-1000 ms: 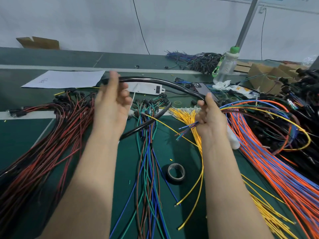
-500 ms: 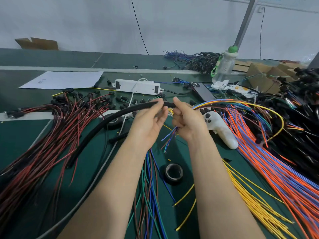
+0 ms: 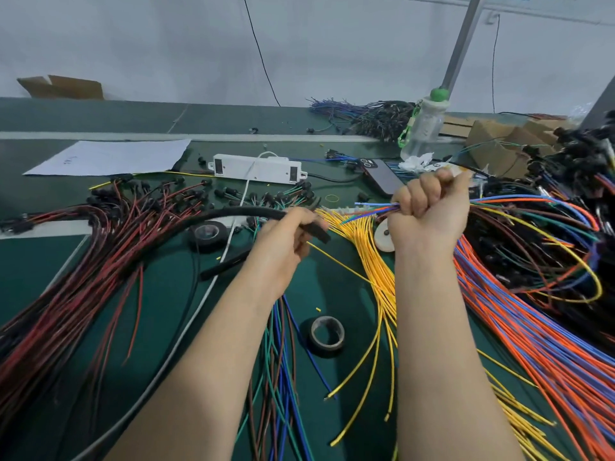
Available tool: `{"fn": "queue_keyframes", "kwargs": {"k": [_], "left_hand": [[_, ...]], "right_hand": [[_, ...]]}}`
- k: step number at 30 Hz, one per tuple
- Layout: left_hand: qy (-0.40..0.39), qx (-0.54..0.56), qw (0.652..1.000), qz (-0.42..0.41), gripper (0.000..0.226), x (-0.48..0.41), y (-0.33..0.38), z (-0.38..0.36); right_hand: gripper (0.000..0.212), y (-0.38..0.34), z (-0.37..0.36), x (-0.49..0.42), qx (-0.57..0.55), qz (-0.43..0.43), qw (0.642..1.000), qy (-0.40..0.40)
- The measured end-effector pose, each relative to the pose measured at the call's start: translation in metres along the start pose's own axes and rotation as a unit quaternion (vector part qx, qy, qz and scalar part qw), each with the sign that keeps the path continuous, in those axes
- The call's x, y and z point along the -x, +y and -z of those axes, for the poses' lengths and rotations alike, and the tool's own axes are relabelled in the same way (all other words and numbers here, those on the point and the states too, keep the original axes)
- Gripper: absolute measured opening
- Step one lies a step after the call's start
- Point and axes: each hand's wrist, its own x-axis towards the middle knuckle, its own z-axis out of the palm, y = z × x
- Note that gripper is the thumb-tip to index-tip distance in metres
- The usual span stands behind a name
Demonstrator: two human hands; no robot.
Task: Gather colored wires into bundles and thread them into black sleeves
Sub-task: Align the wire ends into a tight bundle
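My left hand [image 3: 283,241] grips a long black sleeve [image 3: 233,212] near its open end, which pokes out to the right of my fingers. The sleeve curves away to the left over the red and black wires. My right hand [image 3: 429,214] is a fist round a bundle of colored wires [image 3: 376,205], blue, orange, green and yellow. Their short ends stick out to the left of the fist, a gap away from the sleeve's end. The rest of the bundle loops off to the right.
On the green table [image 3: 159,287] lie red and black wires [image 3: 83,277], yellow wires [image 3: 372,261], orange and blue wires [image 3: 532,344], two tape rolls [image 3: 326,334], a white power strip [image 3: 258,168], a phone [image 3: 382,178], a bottle [image 3: 424,124] and a short sleeve piece [image 3: 226,265].
My hands, close together half a second ago, have drawn apart. My right hand rose to the right into a fist round the bundle. My left hand still holds the sleeve's end.
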Motion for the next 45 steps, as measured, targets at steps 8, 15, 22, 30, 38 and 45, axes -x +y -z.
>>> {"fn": "queue_keyframes", "kwargs": {"k": [8, 15, 22, 30, 38, 45], "left_hand": [[-0.029, -0.145, 0.988, -0.039, 0.025, 0.007, 0.001, -0.013], [-0.059, -0.149, 0.986, -0.033, 0.037, 0.013, 0.002, -0.024], [0.006, -0.19, 0.98, -0.049, 0.023, 0.013, -0.001, -0.027], [-0.037, -0.194, 0.98, 0.016, 0.035, 0.014, 0.001, -0.028], [0.004, -0.163, 0.986, -0.016, 0.027, 0.012, 0.005, -0.025], [0.009, -0.202, 0.977, -0.062, 0.035, 0.008, 0.003, -0.023]], "right_hand": [[0.045, 0.009, 0.0, 0.001, 0.025, -0.046, 0.999, -0.012], [0.041, 0.019, -0.002, 0.003, 0.062, -0.12, 0.99, -0.033], [0.046, 0.045, -0.008, 0.014, 0.141, -0.167, 0.974, -0.055], [0.048, 0.043, -0.005, 0.014, 0.108, -0.133, 0.984, -0.057], [0.046, 0.054, -0.003, 0.014, 0.21, -0.117, 0.971, -0.006], [0.04, 0.056, -0.002, 0.014, 0.224, -0.133, 0.965, -0.001]]}}
